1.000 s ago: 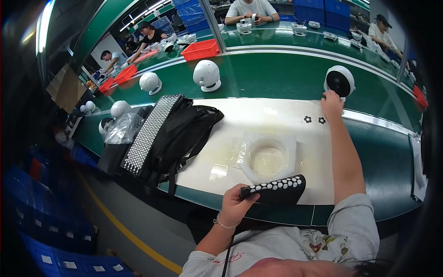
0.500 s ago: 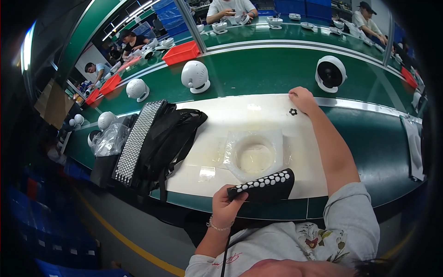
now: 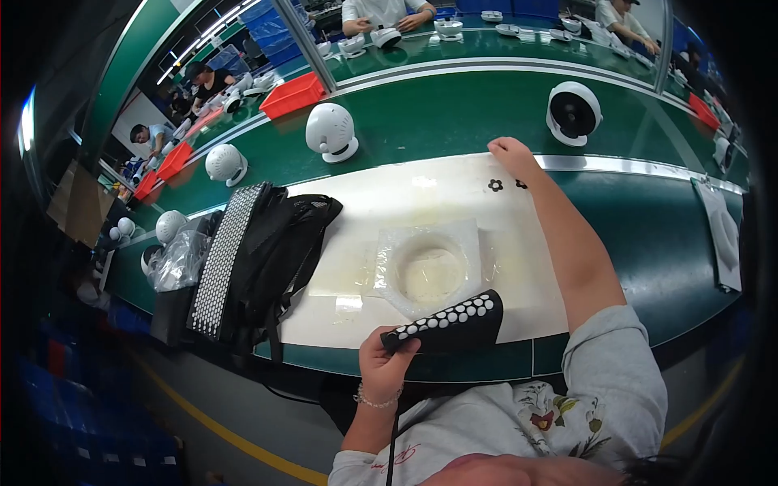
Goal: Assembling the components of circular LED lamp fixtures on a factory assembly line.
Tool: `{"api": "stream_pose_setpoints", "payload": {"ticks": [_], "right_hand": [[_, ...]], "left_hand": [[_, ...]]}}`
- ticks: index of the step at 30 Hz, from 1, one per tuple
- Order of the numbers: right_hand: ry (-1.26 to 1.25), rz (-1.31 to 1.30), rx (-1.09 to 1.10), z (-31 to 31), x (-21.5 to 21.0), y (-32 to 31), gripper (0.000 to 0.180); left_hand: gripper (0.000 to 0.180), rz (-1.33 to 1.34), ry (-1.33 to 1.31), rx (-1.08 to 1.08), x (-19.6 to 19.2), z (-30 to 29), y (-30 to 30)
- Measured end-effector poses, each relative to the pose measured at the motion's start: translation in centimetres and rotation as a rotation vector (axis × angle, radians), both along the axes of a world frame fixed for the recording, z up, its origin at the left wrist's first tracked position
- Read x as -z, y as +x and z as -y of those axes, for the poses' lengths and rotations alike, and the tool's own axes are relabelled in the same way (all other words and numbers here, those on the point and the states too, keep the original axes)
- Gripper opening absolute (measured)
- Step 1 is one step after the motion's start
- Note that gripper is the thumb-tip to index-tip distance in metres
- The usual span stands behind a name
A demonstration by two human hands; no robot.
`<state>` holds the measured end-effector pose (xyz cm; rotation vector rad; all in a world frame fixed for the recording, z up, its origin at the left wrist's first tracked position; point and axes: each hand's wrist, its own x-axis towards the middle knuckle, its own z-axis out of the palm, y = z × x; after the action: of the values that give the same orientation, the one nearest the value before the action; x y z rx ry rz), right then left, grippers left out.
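My left hand is closed on one end of a curled black sheet that carries rows of white round pads. The sheet is above the near edge of a white board. My right hand rests at the far edge of that board, its fingers curled; anything in them is hidden. Close to the right wrist lie two small black flower-shaped pieces, one partly behind the forearm. Between my arms is a square pad wrapped in clear film with a round hollow.
A black mesh bag, a long strip of white dots and a clear plastic bag lie left. White round fan units stand behind the board. A red bin sits beside a metal post. Co-workers sit across.
The view has shifted, so most things appear farther left. A second flower-shaped piece now shows beside my right wrist. My left hand still grips the padded sheet.
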<state>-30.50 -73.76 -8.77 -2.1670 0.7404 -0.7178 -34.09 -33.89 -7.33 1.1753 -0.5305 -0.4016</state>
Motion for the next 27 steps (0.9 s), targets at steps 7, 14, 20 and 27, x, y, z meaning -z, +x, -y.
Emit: {"api": "stream_pose_setpoints", "payload": {"ticks": [7, 14, 20, 27], "right_hand": [[0.198, 0.080, 0.002, 0.8, 0.1, 0.1, 0.030], [0.298, 0.182, -0.019, 1.6, 0.5, 0.1, 0.031], [0.144, 0.185, -0.020, 2.8, 2.1, 0.1, 0.027], [0.039, 0.103, -0.002, 1.6, 1.2, 0.7, 0.030]], "left_hand": [[0.017, -0.030, 0.009, -0.022, -0.1, 0.0, -0.1], [0.018, -0.018, 0.018, -0.024, -0.2, 0.0, -0.2], [0.024, 0.010, 0.005, -0.036, 0.5, 0.2, -0.3], [0.032, 0.071, -0.033, -0.038, 1.7, -0.6, 0.1]]}}
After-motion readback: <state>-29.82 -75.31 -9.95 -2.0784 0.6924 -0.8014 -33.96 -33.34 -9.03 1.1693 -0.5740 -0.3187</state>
